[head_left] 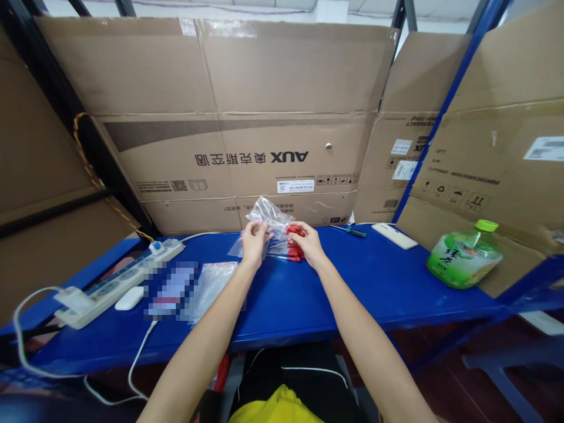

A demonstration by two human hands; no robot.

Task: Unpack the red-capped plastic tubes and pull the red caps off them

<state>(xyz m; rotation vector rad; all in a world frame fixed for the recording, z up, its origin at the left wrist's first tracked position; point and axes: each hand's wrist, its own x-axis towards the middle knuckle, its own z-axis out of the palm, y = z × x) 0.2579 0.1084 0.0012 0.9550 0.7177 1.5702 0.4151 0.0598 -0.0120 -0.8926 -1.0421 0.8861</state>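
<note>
My left hand (254, 242) is closed, thumb against fingers, on a clear plastic bag (268, 212) above the blue table (282, 305). To its right lie several red-handled tools (296, 249) with thin pale shafts pointing left, which look like small screwdrivers. My right hand (308, 242) is over these handles, its fingers bent round a red handle at the top of the bunch. The bag's right side comes up to the fingertips of my right hand. More clear plastic lies under and beside my left hand.
On the left are a stack of clear bags (214, 288), a blurred-out phone (173, 291), a white case (129, 298) and a power strip (123, 282) with cables. Toward the right are a green screwdriver (350, 231), a pale phone (394, 235) and a green bottle (462, 258). Cardboard (264, 76) walls the back.
</note>
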